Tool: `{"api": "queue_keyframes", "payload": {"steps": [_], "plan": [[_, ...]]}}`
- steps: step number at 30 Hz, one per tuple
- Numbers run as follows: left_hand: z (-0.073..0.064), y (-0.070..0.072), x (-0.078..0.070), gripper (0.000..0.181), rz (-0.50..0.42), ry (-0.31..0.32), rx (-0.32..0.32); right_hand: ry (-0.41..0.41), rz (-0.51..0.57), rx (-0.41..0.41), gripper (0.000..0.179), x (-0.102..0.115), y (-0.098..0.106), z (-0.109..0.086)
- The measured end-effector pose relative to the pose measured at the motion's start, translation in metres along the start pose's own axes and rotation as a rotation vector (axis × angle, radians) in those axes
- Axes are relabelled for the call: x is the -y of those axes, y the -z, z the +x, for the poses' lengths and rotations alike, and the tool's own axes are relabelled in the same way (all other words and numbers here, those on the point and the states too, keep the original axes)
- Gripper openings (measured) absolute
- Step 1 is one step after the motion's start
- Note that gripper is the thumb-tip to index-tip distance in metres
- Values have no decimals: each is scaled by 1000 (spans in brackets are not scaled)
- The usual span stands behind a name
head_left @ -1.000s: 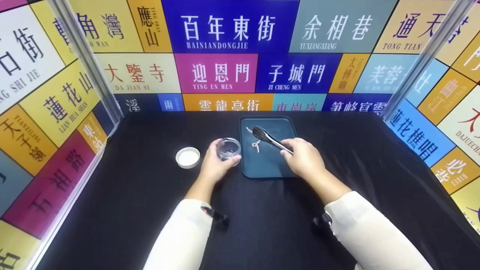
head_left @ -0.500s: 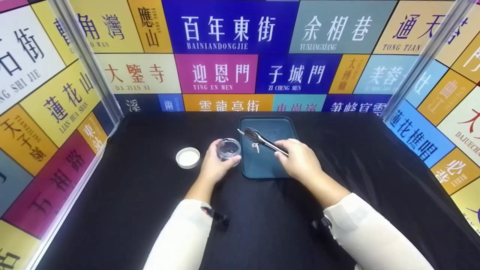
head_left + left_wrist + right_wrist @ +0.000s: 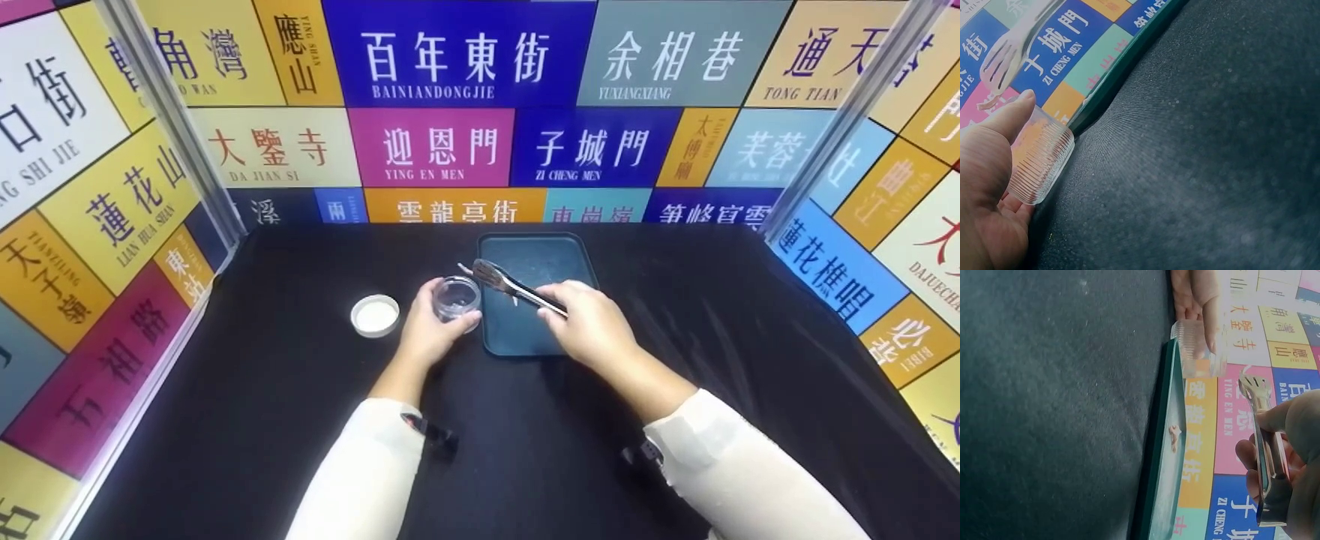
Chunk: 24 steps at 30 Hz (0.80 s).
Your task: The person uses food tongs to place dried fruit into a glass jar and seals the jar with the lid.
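Note:
My left hand (image 3: 429, 330) grips a clear, ribbed jar (image 3: 1044, 157) upright just left of the dark tray (image 3: 529, 334); the jar's mouth faces up without a lid. In my right hand (image 3: 592, 322) are slotted metal food tongs (image 3: 1266, 455), pressed nearly together. A thin, pale, curled scrap (image 3: 991, 104) sticks out of the tongs' tips, above the far right of the jar's rim and apart from it. What the scrap is cannot be made out. Another small pinkish-white piece (image 3: 1174, 437) lies on the tray, mostly covered by the tongs in the head view.
A round white lid (image 3: 375, 315) lies on the black cloth (image 3: 510, 450) left of the jar. Printed panels (image 3: 457, 60) stand behind and on both sides of the table, joined by metal posts (image 3: 840, 127).
My right hand has moved left with the tongs, carrying the pale scrap from over the tray to beside the jar's mouth. The left hand and jar have stayed in place.

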<state>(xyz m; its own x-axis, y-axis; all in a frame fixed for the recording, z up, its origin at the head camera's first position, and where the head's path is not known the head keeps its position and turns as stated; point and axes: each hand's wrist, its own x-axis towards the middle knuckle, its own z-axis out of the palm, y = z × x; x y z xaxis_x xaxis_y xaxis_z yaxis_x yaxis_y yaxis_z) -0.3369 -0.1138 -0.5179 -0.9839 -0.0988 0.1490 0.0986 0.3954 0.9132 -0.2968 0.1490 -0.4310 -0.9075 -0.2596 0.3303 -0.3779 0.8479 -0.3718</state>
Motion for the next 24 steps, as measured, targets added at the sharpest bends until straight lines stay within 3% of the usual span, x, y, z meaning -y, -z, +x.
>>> {"api": "queue_keyframes", "payload": {"steps": [10, 24], "plan": [[-1, 1, -2, 98, -4, 6, 1, 30, -7, 10, 31, 13, -3, -3], [0, 1, -3, 99, -13, 15, 1, 43, -10, 16, 31, 15, -7, -5]]}}
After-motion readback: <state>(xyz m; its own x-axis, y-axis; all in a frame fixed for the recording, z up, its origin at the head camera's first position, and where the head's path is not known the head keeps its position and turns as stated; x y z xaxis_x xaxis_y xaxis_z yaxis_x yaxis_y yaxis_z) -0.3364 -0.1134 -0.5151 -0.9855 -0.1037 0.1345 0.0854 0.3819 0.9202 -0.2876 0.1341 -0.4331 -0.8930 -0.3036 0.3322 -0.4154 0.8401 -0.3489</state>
